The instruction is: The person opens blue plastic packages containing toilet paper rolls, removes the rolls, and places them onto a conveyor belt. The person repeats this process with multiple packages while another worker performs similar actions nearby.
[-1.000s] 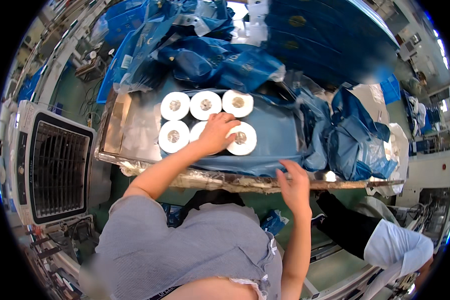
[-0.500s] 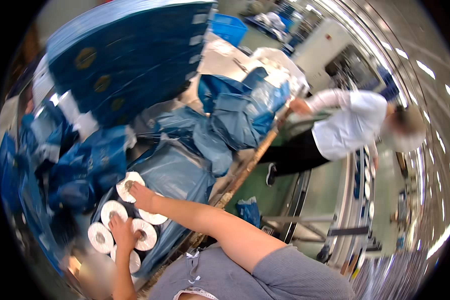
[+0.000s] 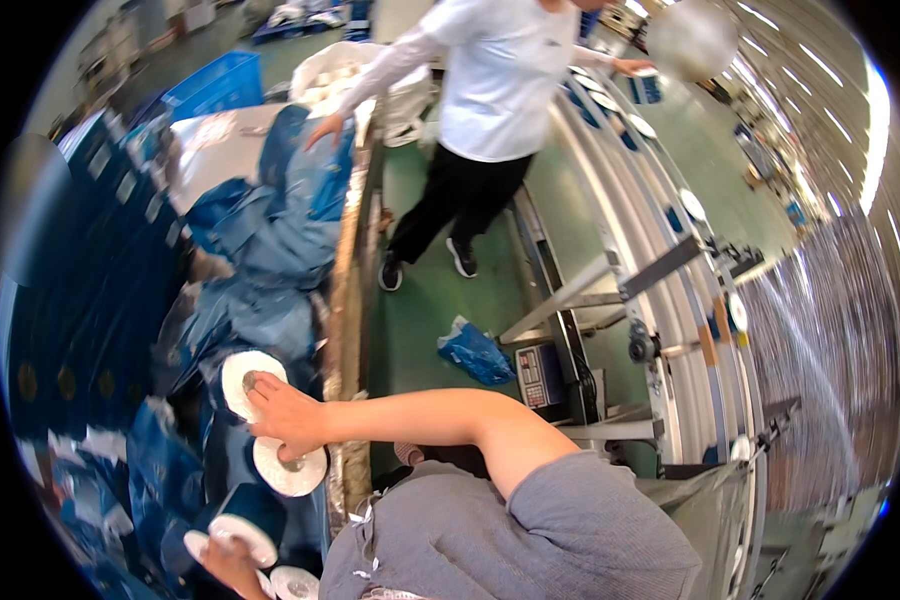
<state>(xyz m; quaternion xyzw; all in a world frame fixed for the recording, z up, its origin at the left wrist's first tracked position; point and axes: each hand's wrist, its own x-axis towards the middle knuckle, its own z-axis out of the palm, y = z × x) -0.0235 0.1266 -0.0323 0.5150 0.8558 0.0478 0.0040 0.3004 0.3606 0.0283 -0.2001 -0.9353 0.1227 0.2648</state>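
Note:
My right hand (image 3: 295,412) is closed on two rolls with white ends and dark blue sides. Its fingers hook into the core of the upper roll (image 3: 238,400), and its thumb sits in the core of the lower roll (image 3: 292,476). Down at the lower left, my left hand (image 3: 228,570) is closed on another roll (image 3: 260,545), fingers at its core. A further white roll end (image 3: 195,546) lies against that hand; whether it is gripped too is unclear. One more roll (image 3: 296,584) shows beside it, cut by the picture's edge.
Crumpled blue plastic film (image 3: 260,240) covers the bin left of a worn edge (image 3: 345,300). A dark blue wrapped stack (image 3: 90,290) stands at far left. Across the aisle, a co-worker (image 3: 495,90) holds a roll (image 3: 645,87) by the conveyor (image 3: 610,190). A blue bag (image 3: 475,350) lies on the floor.
The view has swung to the right. My right hand has gone from resting on one roll among the cluster to gripping two. My left hand has moved lower in the picture with a roll.

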